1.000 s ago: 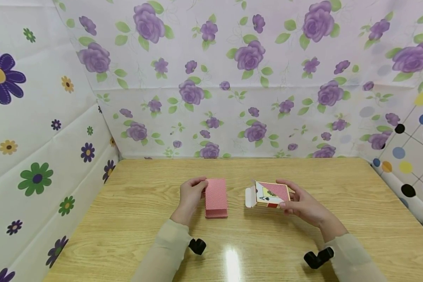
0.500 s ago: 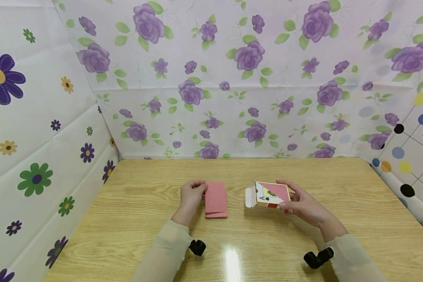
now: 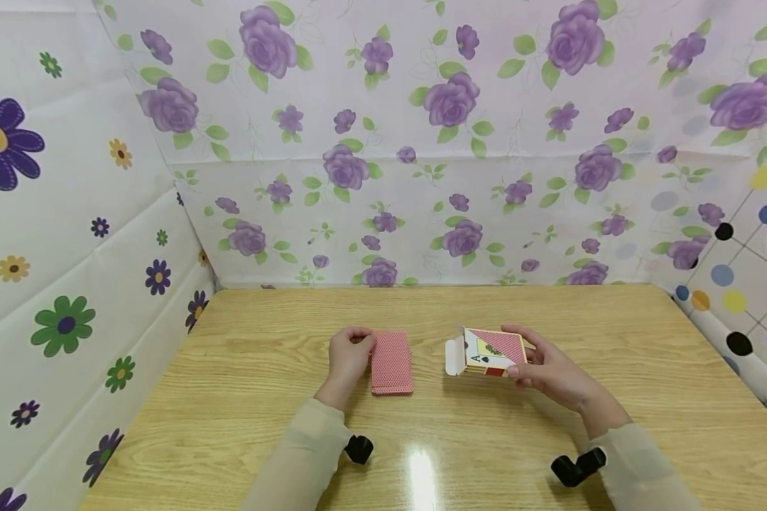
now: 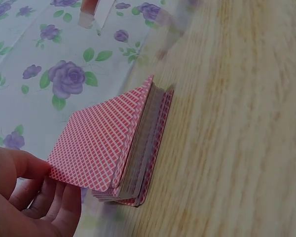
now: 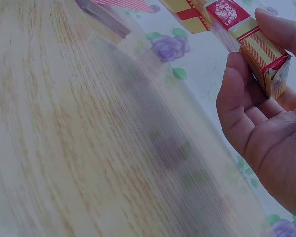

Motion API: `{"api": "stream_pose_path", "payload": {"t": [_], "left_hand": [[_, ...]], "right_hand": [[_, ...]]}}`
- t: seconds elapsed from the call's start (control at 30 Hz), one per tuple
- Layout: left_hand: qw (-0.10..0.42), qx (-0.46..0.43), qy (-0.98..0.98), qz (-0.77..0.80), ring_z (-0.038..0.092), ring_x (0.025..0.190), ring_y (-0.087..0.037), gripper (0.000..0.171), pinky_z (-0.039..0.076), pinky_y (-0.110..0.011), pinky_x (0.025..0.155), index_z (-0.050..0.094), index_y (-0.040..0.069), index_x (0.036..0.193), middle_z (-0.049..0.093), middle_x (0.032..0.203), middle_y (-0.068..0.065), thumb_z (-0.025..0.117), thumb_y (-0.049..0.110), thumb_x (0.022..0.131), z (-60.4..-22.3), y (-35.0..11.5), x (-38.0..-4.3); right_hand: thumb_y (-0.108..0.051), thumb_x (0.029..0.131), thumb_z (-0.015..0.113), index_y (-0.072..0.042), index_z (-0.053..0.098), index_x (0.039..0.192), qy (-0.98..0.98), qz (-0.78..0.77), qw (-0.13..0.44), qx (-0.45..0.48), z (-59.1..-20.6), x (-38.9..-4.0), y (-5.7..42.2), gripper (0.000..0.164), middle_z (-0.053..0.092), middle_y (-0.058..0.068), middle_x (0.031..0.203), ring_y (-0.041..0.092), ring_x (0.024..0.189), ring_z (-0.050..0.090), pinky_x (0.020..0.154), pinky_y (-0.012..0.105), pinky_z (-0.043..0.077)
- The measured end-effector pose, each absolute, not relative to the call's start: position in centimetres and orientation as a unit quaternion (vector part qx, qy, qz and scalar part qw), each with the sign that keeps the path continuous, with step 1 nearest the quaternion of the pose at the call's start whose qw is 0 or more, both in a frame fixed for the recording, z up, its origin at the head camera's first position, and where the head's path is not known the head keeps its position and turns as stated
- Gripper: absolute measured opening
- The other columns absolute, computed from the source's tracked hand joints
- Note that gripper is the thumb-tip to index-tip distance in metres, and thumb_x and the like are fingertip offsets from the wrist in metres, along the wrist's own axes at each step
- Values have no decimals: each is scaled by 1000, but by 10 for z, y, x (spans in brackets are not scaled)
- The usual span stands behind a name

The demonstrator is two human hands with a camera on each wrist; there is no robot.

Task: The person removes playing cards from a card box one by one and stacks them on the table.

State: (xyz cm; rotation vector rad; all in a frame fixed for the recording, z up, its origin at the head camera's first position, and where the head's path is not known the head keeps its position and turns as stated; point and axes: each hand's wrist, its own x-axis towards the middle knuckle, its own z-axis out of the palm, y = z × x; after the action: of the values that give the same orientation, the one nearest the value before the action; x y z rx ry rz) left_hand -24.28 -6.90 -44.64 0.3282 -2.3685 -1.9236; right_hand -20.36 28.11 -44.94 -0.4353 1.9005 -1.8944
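Observation:
A deck of red-patterned playing cards (image 3: pixel 393 362) lies face down on the wooden table, its long side running toward the far edge. My left hand (image 3: pixel 349 358) pinches the deck's far left corner between thumb and fingers. In the left wrist view the top cards (image 4: pixel 96 143) sit slightly askew over the stack below, and the left hand (image 4: pixel 32 192) grips their corner. To the right, my right hand (image 3: pixel 552 369) holds a card box (image 3: pixel 493 353) with an ace printed on it, its white end flap open toward the deck. The right wrist view shows the box's edge (image 5: pixel 259 47) between thumb and fingers.
The wooden table (image 3: pixel 281 319) meets a flower-printed cloth (image 3: pixel 396 213) behind it. Another flowered cloth (image 3: pixel 64 255) hangs at the left, and a dotted one (image 3: pixel 741 284) at the right. Light glares on the near tabletop.
My left hand has drawn the top cards slightly nearer, so the offset at the deck's near end has shrunk to a thin strip. The right hand and the box stay put.

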Motion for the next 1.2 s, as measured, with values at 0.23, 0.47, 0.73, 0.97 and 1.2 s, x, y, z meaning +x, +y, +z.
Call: {"api": "stream_pose_path", "payload": {"t": [0.23,0.47,0.73,0.97,1.2], "left_hand": [[51,104,-811,-574,55,76,-16,10,47,-22,61,67,3,95,62,92,-11,61,9,88,-449,-69,-243],[50,102,-826,-551,56,77,-19,11,47,-24,61,67,3,95,62,93,-12,61,10,89,-451,-68,-244],[51,97,-843,-527,58,79,-21,9,48,-27,64,67,4,92,63,89,-11,61,9,87,-454,-66,-245],[43,94,-848,-519,57,75,-19,7,47,-25,60,65,4,91,63,88,-11,60,7,88,-457,-66,-246],[42,91,-864,-494,57,79,-20,9,49,-29,64,67,1,92,63,89,-12,62,8,88,-459,-65,-247]], "right_hand": [[-2,92,57,-20,17,150,671,-692,211,-163,-450,-204,281,73,53,10,124,15,92,59,71,31,53],[2,92,55,-20,17,150,662,-698,214,-168,-452,-205,283,73,54,12,123,15,88,58,69,29,53],[0,92,56,-20,18,150,664,-696,213,-169,-452,-204,283,72,53,10,123,14,87,58,70,29,53],[0,92,55,-19,17,150,666,-696,212,-166,-453,-204,283,73,52,10,123,15,88,58,70,29,54],[0,91,56,-20,18,150,667,-696,211,-164,-452,-203,283,73,53,10,123,15,88,57,70,29,53]]}}
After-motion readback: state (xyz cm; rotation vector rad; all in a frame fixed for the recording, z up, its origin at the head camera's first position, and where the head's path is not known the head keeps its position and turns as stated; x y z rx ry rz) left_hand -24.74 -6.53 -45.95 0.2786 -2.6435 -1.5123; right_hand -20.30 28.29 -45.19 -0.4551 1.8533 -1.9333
